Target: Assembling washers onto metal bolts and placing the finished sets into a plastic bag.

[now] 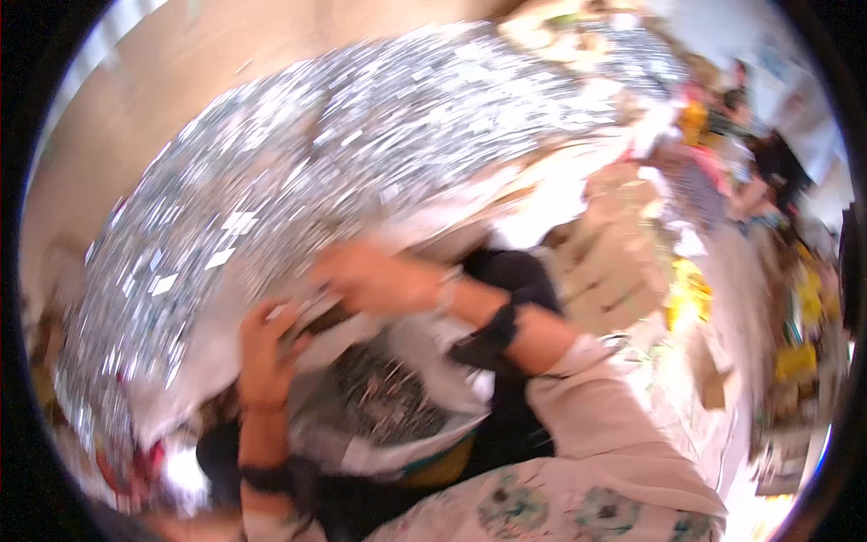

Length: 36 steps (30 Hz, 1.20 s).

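My left hand [264,354] is raised over the left rim of a white bag [420,357], its fingers curled round something too small and blurred to name. My right hand [377,276] is close by, a little farther out and smeared by motion. Its fingers look pinched together near the left fingertips, and what they hold is hidden. A dark, narrow strip shows between the two hands; its kind cannot be made out. Inside the bag on my lap lie many thin, dark grey pieces [386,396].
A wide heap of shiny silver pieces [361,126] spreads beyond my hands. On the right lie brown cardboard [619,253] and a yellow wrapper [688,294]. A person [768,176] sits farther off at the right, among yellow items and boxes.
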Available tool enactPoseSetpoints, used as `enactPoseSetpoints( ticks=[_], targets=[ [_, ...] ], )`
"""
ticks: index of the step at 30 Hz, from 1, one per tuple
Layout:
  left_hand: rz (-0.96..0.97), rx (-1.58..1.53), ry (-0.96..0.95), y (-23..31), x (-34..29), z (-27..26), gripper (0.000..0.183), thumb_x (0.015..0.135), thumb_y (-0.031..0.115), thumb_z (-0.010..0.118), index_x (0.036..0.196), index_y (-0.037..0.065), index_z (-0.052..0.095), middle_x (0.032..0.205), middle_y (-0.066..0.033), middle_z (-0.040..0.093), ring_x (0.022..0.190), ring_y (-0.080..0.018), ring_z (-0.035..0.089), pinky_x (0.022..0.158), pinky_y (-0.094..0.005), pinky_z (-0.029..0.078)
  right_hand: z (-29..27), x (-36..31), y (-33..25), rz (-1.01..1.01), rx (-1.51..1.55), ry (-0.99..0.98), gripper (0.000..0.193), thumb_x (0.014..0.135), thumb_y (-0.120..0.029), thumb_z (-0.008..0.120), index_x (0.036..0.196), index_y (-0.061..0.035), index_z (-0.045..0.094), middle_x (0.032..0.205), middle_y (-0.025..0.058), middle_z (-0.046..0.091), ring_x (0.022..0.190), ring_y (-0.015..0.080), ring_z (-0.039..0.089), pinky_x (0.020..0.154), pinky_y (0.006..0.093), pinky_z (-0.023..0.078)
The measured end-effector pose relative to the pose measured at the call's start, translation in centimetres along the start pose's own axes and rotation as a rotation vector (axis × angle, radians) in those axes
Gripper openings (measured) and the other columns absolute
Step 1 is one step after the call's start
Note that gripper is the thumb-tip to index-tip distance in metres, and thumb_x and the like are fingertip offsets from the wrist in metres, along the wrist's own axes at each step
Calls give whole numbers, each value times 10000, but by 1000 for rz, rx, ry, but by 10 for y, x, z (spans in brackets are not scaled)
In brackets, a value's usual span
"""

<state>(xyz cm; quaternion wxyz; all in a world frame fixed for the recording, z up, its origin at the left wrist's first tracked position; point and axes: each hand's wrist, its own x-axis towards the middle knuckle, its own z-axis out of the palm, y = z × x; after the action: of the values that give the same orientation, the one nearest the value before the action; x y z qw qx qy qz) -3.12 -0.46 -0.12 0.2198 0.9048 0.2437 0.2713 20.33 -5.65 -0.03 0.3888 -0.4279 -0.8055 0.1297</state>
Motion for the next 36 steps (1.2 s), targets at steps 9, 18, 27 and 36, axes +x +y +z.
enactPoseSetpoints(
  ticks=[9,18,27,36],
  targets=[
    [-551,-1129,219,-43,-6,14,352,921,99,533,1232,-63,495,1054,-132,574,978,-216,554,885,-309,458,28,14,-23,148,41,199,202,749,-51,581,912,-8,470,895,183,496,815,411,527,696,486,425],
    [-575,-1531,171,-47,3,20,196,963,173,500,1102,44,551,970,-32,587,822,-97,561,643,-192,505,31,40,-21,108,-327,160,200,721,-126,628,882,-27,563,907,139,521,773,305,605,597,407,506],
    [-856,-1516,167,-14,4,1,155,946,202,541,942,55,588,827,-9,569,753,-74,533,596,-179,483,62,41,25,142,-632,74,191,714,-119,598,875,-19,576,877,137,546,740,299,630,581,401,519],
    [-358,-639,-78,5,6,11,256,929,226,526,990,12,653,891,-27,583,793,-104,566,626,-281,529,33,18,17,-45,-249,151,116,727,-75,570,821,-9,552,820,151,539,769,372,561,689,443,466]
  ],
)
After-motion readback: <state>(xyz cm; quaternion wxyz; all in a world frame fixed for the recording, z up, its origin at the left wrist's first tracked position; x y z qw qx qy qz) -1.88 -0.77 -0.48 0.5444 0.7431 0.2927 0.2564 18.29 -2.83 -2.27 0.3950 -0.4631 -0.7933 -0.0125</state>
